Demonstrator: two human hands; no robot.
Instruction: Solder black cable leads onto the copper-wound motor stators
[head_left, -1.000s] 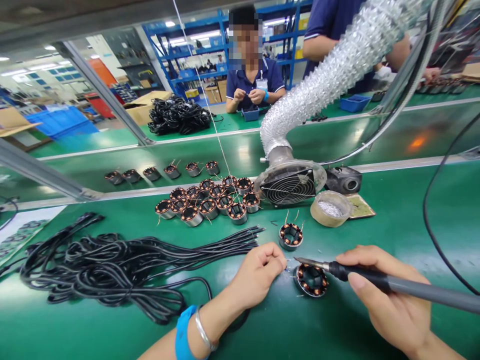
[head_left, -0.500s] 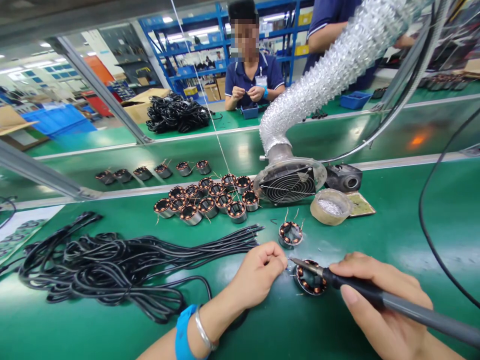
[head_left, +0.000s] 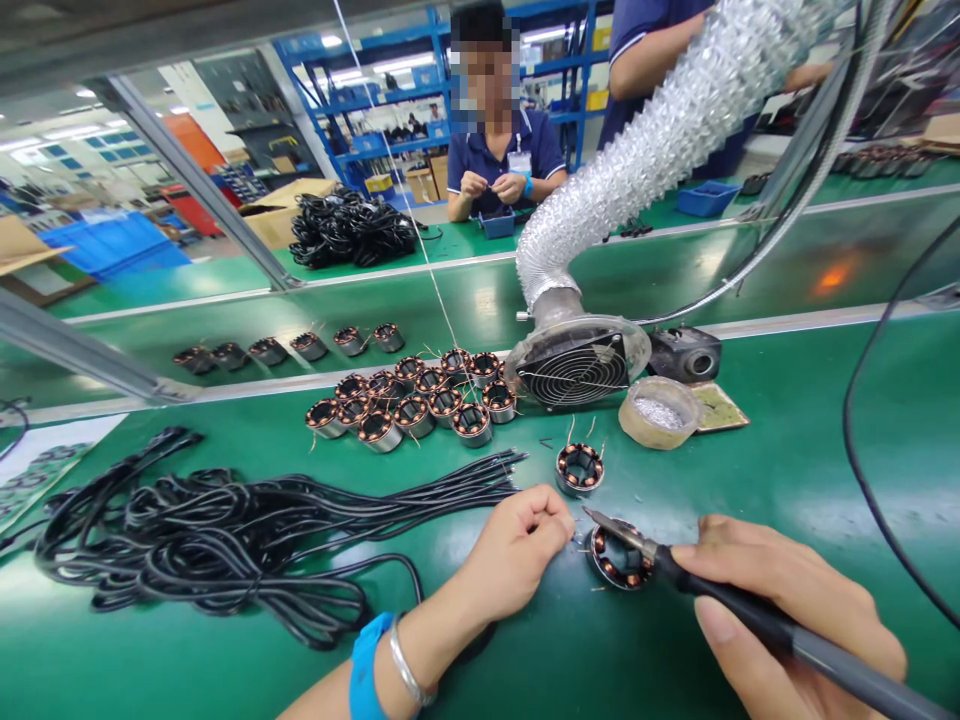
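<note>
My right hand (head_left: 787, 610) grips a grey soldering iron (head_left: 757, 625); its tip points left, over the rim of a copper-wound stator (head_left: 619, 562) lying on the green table. My left hand (head_left: 517, 545), with a blue wristband, is closed in a pinch on a thin wire end just left of that stator, close to the iron's tip. A second stator (head_left: 579, 468) with upright copper leads sits a little farther back. The black cable bundle (head_left: 225, 530) stretches left from my left hand.
A cluster of several stators (head_left: 409, 402) lies behind the cables, more on the conveyor (head_left: 285, 348). A fume fan on a foil hose (head_left: 577, 365), a tin of solder wool (head_left: 660, 412) and a small black device (head_left: 686, 352) stand behind. A person across works at another bench.
The soldering iron's tip has moved left and down, from beside the stator to over its left rim near my left fingers. My left hand has stayed in place.
</note>
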